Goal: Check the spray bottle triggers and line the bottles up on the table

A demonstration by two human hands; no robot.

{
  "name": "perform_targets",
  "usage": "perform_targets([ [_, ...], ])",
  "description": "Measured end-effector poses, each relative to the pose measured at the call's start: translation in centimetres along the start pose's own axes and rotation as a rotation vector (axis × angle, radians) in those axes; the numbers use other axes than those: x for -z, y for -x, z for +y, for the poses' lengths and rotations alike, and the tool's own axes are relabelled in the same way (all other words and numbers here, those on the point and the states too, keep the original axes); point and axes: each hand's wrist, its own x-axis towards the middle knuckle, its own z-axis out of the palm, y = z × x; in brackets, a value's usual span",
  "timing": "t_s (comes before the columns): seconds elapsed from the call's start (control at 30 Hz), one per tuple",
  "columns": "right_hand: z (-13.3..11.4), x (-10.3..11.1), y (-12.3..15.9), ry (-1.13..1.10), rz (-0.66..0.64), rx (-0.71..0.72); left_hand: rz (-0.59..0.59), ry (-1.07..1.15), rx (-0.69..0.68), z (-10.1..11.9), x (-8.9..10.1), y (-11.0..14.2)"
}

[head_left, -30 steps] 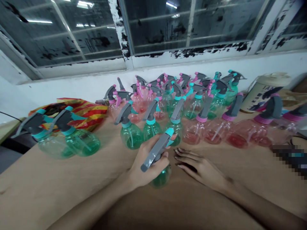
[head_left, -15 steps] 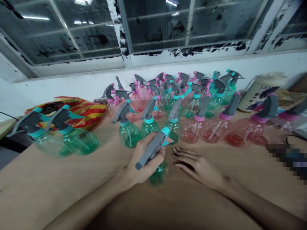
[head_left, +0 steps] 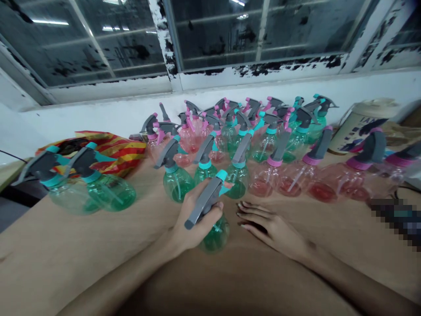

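Note:
My left hand [head_left: 197, 219] is wrapped round the neck of a green spray bottle [head_left: 215, 237] with a grey and teal trigger head, near the front of the table. The hand hides its collar. To the right, my right hand [head_left: 268, 224] rests on the tabletop with fingers stretched out, holding nothing and apart from the bottle. Just beyond the hands stands a row of green bottles [head_left: 177, 186] with teal collars and pink bottles [head_left: 261, 182] with pink collars.
Behind that row, several more pink and green spray bottles crowd toward the wall. Two green bottles [head_left: 112, 195] stand at left by a red and yellow striped bag [head_left: 128, 153]. A cream printed container [head_left: 358, 127] is at the back right. A pixelated dark object [head_left: 397, 219] lies at the right edge.
My left hand and the green spray bottle have shifted slightly to the left. My right hand stays in the same place.

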Motion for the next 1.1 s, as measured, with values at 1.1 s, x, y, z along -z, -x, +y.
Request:
perform_targets([
  [1.1,0.19,-0.22,-0.1,-0.022,0.007,-0.009,-0.005,0.014,0.013,-0.14,-0.4,0.06],
])
